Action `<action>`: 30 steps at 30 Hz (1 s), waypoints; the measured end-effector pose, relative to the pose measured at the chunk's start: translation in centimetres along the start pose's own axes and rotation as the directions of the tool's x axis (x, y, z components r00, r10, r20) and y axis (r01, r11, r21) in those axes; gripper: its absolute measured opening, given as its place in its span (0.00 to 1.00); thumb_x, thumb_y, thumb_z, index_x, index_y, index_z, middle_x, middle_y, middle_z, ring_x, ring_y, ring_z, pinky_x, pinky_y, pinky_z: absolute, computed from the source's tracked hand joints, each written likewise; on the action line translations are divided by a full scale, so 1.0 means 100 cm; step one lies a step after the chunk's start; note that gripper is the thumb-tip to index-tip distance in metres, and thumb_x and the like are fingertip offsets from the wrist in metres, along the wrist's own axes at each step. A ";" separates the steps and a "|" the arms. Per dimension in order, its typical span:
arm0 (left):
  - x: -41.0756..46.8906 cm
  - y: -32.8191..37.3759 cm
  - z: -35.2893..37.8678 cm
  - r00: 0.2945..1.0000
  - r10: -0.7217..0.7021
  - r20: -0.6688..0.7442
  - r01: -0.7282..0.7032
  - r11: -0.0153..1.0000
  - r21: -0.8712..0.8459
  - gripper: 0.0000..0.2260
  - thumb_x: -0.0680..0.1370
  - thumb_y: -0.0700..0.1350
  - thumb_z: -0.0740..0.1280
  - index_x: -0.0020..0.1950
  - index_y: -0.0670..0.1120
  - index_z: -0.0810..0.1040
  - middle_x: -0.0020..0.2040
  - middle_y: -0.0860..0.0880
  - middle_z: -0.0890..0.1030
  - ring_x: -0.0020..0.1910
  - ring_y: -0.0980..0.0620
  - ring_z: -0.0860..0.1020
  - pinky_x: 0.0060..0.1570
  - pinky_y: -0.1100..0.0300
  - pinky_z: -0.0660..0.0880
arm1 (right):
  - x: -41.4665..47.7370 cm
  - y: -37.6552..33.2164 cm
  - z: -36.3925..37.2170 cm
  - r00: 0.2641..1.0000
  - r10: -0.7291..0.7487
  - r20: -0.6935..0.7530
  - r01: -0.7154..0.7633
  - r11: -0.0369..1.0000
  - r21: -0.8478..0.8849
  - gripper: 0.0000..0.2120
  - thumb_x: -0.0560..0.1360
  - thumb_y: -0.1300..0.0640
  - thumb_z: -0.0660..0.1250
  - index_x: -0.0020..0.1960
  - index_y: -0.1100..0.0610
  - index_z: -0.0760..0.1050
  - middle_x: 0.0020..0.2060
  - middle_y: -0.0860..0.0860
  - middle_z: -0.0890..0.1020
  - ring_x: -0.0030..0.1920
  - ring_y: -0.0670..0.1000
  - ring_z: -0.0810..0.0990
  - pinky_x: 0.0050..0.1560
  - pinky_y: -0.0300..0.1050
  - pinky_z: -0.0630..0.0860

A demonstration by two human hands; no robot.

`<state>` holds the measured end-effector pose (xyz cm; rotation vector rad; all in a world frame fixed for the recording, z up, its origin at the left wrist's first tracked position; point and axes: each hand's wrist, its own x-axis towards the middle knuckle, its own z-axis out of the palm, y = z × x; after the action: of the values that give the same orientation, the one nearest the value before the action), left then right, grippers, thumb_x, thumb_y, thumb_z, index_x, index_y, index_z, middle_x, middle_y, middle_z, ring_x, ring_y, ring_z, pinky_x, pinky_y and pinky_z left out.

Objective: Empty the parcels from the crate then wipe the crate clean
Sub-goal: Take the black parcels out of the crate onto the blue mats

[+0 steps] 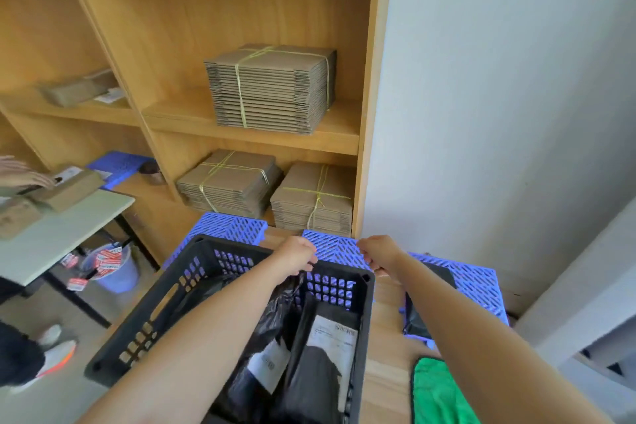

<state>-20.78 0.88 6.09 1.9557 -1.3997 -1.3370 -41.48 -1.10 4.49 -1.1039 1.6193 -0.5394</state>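
A black slotted plastic crate [172,299] sits in front of me on a wooden table. Several black plastic parcels [311,365] with white shipping labels lie inside it. My left hand [297,255] reaches over the crate's far rim, its fingers closed on the top of a black parcel. My right hand [380,255] grips the crate's far right corner. A green cloth [437,392] lies on the table to the right of the crate. Another black parcel [426,306] rests on a blue slotted panel [478,282] at the right.
More blue panels [234,227] lie behind the crate. Wooden shelves [241,134] hold tied bundles of flat cardboard [272,89]. At left, another person's hand [24,175] rests on boxes on a white table [62,234], with a blue bin [113,268] beneath it. A white wall stands on the right.
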 end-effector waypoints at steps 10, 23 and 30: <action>-0.027 -0.113 -0.049 0.998 0.010 0.054 -0.033 0.898 0.438 0.25 0.80 0.54 0.65 0.74 0.44 0.69 0.69 0.44 0.73 0.67 0.44 0.73 0.58 0.56 0.69 | -0.069 0.018 0.081 0.998 -0.005 -0.062 -0.001 0.995 -0.095 0.08 0.74 0.53 0.60 0.37 0.52 0.71 0.32 0.50 0.74 0.29 0.49 0.72 0.30 0.41 0.70; -0.055 -0.168 -0.011 0.974 0.172 -0.150 -0.037 0.768 0.640 0.20 0.83 0.50 0.62 0.75 0.48 0.69 0.69 0.47 0.73 0.67 0.44 0.73 0.61 0.50 0.74 | -0.086 0.061 0.088 0.988 0.156 0.013 -0.152 0.973 -0.172 0.03 0.72 0.59 0.57 0.39 0.55 0.65 0.28 0.52 0.70 0.24 0.50 0.60 0.26 0.37 0.58; -0.070 -0.156 0.047 0.937 0.346 0.054 -0.290 0.679 0.674 0.20 0.84 0.52 0.60 0.72 0.43 0.71 0.68 0.46 0.75 0.68 0.45 0.72 0.66 0.52 0.72 | -0.087 0.074 0.090 0.990 0.131 0.050 -0.118 0.973 -0.200 0.07 0.76 0.59 0.56 0.39 0.58 0.69 0.30 0.53 0.74 0.25 0.51 0.64 0.25 0.38 0.61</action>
<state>-17.22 14.69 -4.46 1.9764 -2.2921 -0.6040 -35.92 11.51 -0.10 -1.1426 1.7008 -0.2629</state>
